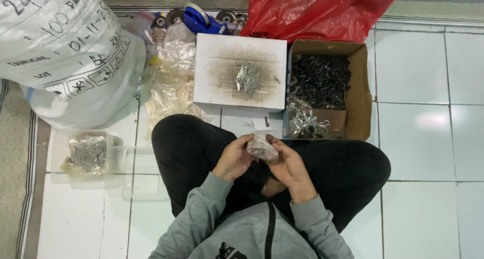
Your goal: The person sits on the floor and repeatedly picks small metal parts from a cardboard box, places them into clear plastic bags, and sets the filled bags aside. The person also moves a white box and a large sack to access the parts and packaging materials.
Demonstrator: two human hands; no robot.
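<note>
Between our two grips, above our crossed legs, we pinch a small clear bag (261,148) of metal parts: left hand (233,158) and right hand (288,164) equally near, bag angled down-right.

The small bag (261,148) between the hands is clear, glossy plastic film, crinkled; the red bag (317,9) at twelve o'clock is shiny thin plastic; the brown box (359,82) is matt cardboard holding dull black pieces (320,80) and bright metal clips (302,123); the floor (428,138) is smooth glazed tile; the sack (65,52) at ten o'clock is coarse woven plastic.
</note>
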